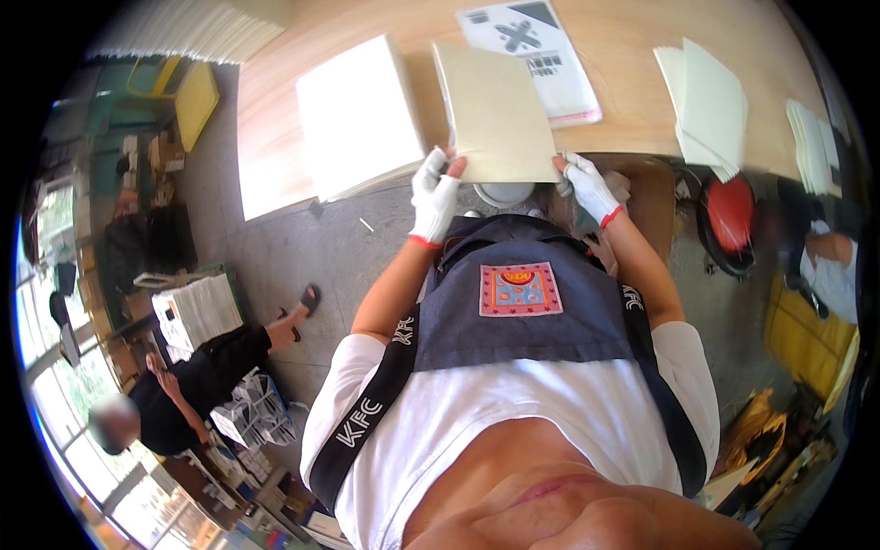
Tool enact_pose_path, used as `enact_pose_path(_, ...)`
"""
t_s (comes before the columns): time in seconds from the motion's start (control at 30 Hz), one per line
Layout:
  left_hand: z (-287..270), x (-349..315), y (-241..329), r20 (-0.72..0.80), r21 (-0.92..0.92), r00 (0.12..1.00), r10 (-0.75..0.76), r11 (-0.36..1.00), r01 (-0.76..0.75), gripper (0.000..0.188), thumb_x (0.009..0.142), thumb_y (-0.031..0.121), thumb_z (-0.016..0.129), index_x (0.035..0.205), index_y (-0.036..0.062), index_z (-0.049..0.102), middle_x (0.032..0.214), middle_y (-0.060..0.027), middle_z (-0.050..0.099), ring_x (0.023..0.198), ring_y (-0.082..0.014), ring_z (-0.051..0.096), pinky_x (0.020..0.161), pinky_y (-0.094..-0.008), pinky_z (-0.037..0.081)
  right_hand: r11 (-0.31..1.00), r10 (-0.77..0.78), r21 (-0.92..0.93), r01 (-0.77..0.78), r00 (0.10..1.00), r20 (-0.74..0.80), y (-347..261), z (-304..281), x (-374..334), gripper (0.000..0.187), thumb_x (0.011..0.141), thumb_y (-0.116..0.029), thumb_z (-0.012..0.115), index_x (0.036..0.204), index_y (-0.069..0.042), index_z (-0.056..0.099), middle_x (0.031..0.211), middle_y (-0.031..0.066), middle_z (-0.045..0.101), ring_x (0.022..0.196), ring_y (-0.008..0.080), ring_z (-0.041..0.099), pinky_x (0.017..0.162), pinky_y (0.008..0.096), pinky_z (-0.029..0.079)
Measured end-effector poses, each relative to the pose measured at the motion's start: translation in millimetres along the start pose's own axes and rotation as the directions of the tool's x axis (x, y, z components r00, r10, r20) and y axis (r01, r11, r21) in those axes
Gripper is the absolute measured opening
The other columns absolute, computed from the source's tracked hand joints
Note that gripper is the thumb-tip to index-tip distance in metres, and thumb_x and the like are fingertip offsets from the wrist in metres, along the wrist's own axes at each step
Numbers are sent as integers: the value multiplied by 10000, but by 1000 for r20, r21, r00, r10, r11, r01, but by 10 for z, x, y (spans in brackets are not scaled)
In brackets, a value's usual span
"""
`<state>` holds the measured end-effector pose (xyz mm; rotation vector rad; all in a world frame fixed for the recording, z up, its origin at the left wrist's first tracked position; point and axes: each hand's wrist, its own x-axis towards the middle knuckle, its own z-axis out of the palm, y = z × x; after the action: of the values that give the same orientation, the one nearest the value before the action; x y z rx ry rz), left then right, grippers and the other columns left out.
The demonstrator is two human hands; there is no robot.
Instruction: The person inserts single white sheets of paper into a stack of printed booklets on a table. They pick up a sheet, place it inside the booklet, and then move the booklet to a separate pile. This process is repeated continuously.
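Observation:
Cream paper sheets (500, 115) lie at the near edge of the wooden table, their near end reaching past it. My left hand (434, 197), in a white glove with bare fingertips and a red cuff, pinches the near left corner. At the near right corner my right hand (591, 188), gloved the same way, grips with thumb and fingers. How many sheets are between them I cannot tell. Just left of them is a thick stack of white paper (359, 115). A printed white sheet (541, 60) lies partly beneath the cream paper's far right side.
Fanned cream sheets (710, 105) and another paper pile (811, 137) lie along the table (632, 119) to the right. A red-seated stool (729, 215) stands below. At left, a person in black (211, 385) sits by stacked paper (197, 312); another person (830, 266) is far right.

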<state>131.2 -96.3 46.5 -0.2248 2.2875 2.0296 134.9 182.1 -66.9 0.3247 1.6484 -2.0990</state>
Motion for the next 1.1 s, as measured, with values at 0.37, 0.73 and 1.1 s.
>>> enact_pose_path(0.37,-1896,354,-205,-279,848,902,329,525,71,371,815,72,420,1158,12,549,1106,-119,588,911,-151,573,828,-255,418,648,-77,-720,248,962,262,-1141,2005,570,273,852,-333,552,856,-66,611,648,13,593,571,70,527,485,213,389)
enact_pose_path(0.73,-1219,-120,-1371,-509,-91,857,-76,995,34,347,897,138,452,1217,6,475,1204,-155,516,1111,-267,496,938,-342,407,813,-175,198,547,554,-814,-728,-1022,-58,167,869,-232,476,842,-72,513,727,87,586,561,146,557,463,255,457)
enact_pose_path(1.1,945,732,-148,562,557,698,443,422,-716,313,737,175,597,1045,123,572,1024,-89,571,952,-289,521,808,-383,436,604,-104,622,498,823,-558,-280,-2801,66,177,905,-173,460,847,-19,526,746,85,591,497,115,497,401,191,417)
